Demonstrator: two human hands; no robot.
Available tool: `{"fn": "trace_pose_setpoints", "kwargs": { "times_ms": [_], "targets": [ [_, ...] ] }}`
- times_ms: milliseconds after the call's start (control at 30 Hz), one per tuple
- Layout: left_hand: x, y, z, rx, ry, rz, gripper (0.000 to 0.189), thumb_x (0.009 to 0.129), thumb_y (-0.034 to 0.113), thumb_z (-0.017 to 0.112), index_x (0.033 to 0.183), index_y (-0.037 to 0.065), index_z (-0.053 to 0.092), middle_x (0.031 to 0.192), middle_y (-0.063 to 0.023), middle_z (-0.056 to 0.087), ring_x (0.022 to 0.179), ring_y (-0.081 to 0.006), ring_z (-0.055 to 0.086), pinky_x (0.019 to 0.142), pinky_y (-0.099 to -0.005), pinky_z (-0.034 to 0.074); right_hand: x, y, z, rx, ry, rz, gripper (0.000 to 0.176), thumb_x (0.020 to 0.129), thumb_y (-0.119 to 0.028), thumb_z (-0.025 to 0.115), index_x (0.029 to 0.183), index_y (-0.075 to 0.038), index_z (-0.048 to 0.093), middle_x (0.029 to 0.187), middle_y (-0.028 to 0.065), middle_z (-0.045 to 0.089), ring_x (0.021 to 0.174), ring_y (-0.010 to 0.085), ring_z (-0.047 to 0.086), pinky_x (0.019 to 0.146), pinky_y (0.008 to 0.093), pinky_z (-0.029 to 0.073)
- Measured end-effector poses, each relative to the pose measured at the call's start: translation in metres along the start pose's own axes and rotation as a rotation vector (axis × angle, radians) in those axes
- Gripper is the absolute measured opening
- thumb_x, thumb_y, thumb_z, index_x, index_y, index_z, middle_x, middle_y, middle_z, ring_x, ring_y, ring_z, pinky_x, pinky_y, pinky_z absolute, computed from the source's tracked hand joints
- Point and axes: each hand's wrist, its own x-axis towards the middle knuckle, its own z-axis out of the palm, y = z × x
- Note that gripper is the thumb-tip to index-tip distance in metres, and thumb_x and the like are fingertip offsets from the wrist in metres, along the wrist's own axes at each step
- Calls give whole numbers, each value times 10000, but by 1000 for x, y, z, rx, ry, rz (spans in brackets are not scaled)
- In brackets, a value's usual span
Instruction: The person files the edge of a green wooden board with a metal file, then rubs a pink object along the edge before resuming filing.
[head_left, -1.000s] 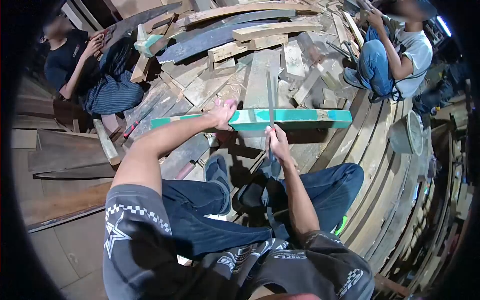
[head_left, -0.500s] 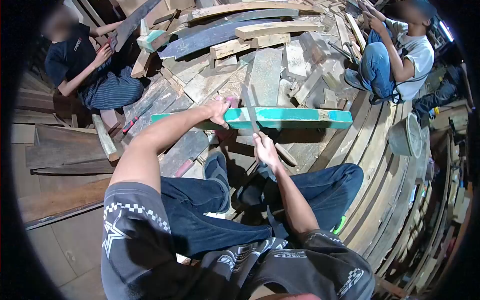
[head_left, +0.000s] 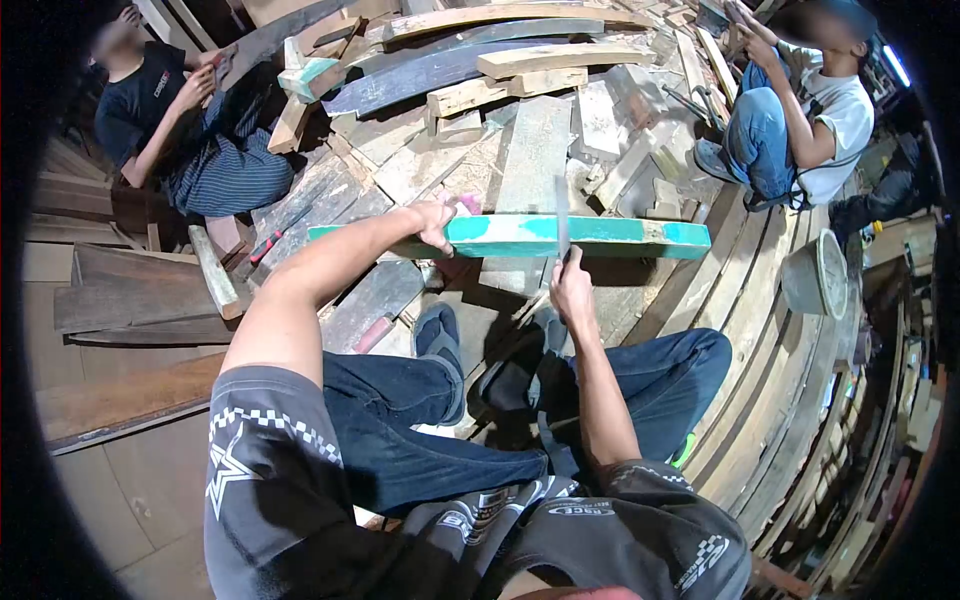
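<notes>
A wooden beam with worn turquoise paint [head_left: 620, 235] lies crosswise in front of me, with bare patches along its top. My left hand [head_left: 435, 226] is closed over its left part, pressing on the top edge. Something pink [head_left: 466, 204] shows just beyond those fingers. In my right hand [head_left: 573, 288] is a long, narrow metal blade [head_left: 562, 215], its handle mostly hidden in the closed fingers. The blade points away from me and overlaps the beam right of its middle.
Curved timbers [head_left: 440, 80] and offcuts are heaped ahead. Two people crouch at work, one far left with a saw [head_left: 270, 35], one far right. A bucket [head_left: 815, 275] stands at right, a red-handled tool [head_left: 268, 245] at left. Long planks [head_left: 700, 300] run along my right.
My right hand and the blade have moved right along the beam, and the blade stands straighter. The left hand stays on the beam. The person at left has drawn the saw back.
</notes>
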Motion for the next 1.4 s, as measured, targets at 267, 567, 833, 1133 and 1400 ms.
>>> {"fn": "trace_pose_setpoints", "kwargs": {
  "times_ms": [267, 567, 833, 1133, 1400],
  "targets": [
    [16, -13, 14, -42, 18, 64, 851, 625, 537, 810, 1246, 24, 537, 1095, -243, 664, 1048, -382, 634, 919, -434, 513, -20, -23, 12, 64, -233, -253, 696, 920, -146, 524, 1544, -163, 217, 832, 329, 639, 761, 483, 646, 677, 539, 505],
    [19, -18, 19, -81, -20, 41, 911, 633, 523, 815, 1307, 10, 479, 1136, -251, 655, 1076, -378, 625, 936, -436, 500, -17, -22, 10, -143, -249, -131, 684, 931, -243, 507, 1548, -240, 211, 788, 309, 653, 747, 479, 658, 720, 585, 523],
    [0, 4, -5, -70, -46, 22, 817, 639, 516, 807, 1200, -22, 555, 1115, -242, 665, 1049, -366, 646, 916, -444, 511, 6, 19, -2, -94, -38, 12, 655, 962, -225, 471, 1542, -87, 199, 693, 322, 618, 619, 483, 631, 580, 561, 507],
    [13, -6, 11, -36, 35, 17, 828, 633, 505, 815, 1217, -21, 552, 1124, -240, 662, 1061, -367, 639, 916, -441, 511, -38, -49, 24, -158, -439, -209, 750, 922, -239, 513, 1567, -196, 133, 753, 305, 647, 708, 472, 656, 703, 559, 529],
    [12, -6, 10, -114, -31, -15, 792, 653, 460, 815, 1253, 16, 548, 1094, -235, 676, 1066, -356, 636, 927, -426, 503, -18, -12, 14, -66, -193, -165, 695, 926, -242, 517, 1550, -211, 214, 754, 326, 635, 709, 490, 648, 679, 584, 514]
  ]
}}
